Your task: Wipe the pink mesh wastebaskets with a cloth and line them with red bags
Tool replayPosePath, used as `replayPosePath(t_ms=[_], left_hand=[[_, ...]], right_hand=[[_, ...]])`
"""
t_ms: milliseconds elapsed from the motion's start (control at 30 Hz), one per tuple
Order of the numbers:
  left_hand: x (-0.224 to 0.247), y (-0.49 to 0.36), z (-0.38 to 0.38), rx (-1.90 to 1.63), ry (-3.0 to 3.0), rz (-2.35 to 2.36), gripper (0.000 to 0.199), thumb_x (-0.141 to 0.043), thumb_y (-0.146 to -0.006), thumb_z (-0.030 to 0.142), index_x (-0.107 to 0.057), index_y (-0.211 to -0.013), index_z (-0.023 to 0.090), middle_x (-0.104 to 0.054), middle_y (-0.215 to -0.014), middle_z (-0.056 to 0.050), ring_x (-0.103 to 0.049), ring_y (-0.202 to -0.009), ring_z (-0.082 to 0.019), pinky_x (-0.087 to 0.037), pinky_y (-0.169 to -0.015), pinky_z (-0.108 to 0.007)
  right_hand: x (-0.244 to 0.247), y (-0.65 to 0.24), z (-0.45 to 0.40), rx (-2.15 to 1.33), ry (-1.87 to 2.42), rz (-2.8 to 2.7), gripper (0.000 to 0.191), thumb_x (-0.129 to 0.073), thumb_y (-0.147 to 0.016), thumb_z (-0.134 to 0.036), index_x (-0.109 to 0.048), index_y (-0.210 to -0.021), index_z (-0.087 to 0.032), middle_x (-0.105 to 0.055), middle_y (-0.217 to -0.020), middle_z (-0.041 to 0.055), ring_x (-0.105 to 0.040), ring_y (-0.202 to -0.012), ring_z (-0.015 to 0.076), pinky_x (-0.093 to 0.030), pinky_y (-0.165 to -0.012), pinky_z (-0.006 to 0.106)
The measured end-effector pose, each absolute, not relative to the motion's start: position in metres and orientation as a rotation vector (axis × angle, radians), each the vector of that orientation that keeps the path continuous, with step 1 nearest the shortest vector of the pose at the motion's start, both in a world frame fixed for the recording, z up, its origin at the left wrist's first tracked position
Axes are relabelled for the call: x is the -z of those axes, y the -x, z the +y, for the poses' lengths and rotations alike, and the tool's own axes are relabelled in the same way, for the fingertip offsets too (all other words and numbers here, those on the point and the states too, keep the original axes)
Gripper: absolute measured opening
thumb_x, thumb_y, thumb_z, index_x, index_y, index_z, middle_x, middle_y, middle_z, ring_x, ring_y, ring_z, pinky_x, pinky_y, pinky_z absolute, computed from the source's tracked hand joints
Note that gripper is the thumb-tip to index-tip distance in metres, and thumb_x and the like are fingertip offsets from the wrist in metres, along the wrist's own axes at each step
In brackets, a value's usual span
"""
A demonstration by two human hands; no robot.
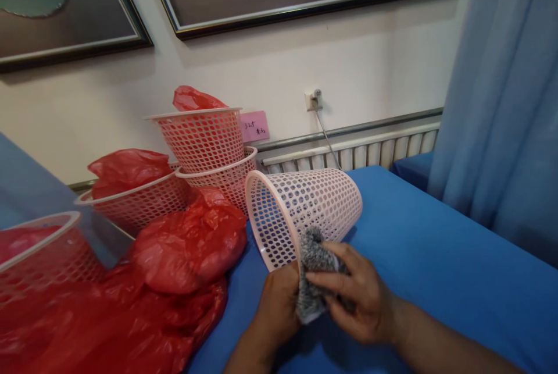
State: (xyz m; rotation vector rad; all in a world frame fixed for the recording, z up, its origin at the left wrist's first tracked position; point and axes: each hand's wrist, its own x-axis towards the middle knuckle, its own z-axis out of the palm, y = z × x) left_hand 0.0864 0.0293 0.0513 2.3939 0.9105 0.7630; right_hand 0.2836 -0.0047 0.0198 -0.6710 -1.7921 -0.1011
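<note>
A pale pink perforated plastic wastebasket (pixel 325 199) lies on its side on the blue-covered table (pixel 418 246), its open mouth facing left toward me. My left hand (pixel 279 298) is closed at the near lower part of the rim, with its fingertips hidden. In my right hand (pixel 364 292) is a grey speckled cloth (pixel 314 263), bunched up and pressed against the rim beside my left hand. Part of the rim is covered by the cloth.
Several more baskets stand at the left, including a stacked basket (pixel 200 138) lined with red bags. Loose red plastic bags (pixel 187 246) spread over the table's left side. A radiator (pixel 370 153) and a wall socket (pixel 314 100) are behind; a blue curtain (pixel 501 100) hangs right.
</note>
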Motion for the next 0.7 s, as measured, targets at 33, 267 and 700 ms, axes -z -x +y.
replayPosePath(t_ms=[33, 267, 700], left_hand=[[-0.051, -0.086, 0.029, -0.747, -2.388, 0.899, 0.014, -0.057, -0.090, 0.024, -0.065, -0.079, 0.021, -0.070, -0.081, -0.002, -0.064, -0.074, -0.018, -0.050, -0.073, -0.026], [-0.044, -0.090, 0.030, -0.655, -2.516, 1.040, 0.023, -0.044, -0.100, 0.026, -0.061, -0.085, 0.020, -0.066, -0.079, -0.003, -0.059, -0.070, -0.016, -0.045, -0.067, -0.027], [-0.042, -0.088, 0.036, -0.717, -2.497, 0.876, 0.016, -0.053, -0.090, 0.019, -0.064, -0.079, 0.021, -0.070, -0.081, -0.003, -0.066, -0.076, -0.018, -0.049, -0.071, -0.026]], right_hand=[[-0.020, -0.280, -0.007, 0.102, 0.638, -1.806, 0.051, -0.058, -0.086, -0.011, -0.066, -0.134, -0.025, -0.054, -0.146, 0.0123, -0.063, -0.125, 0.0261, -0.059, -0.102, 0.043], [-0.003, -0.342, 0.052, 0.010, 1.397, -1.145, 0.040, -0.055, -0.088, -0.028, -0.074, -0.123, -0.023, -0.065, -0.128, 0.0136, -0.064, -0.123, 0.0333, -0.052, -0.108, 0.056], [-0.020, -0.289, -0.002, 0.167, 0.762, -1.739, 0.046, -0.057, -0.089, -0.012, -0.066, -0.133, -0.024, -0.053, -0.146, 0.0124, -0.060, -0.130, 0.0267, -0.056, -0.106, 0.044]])
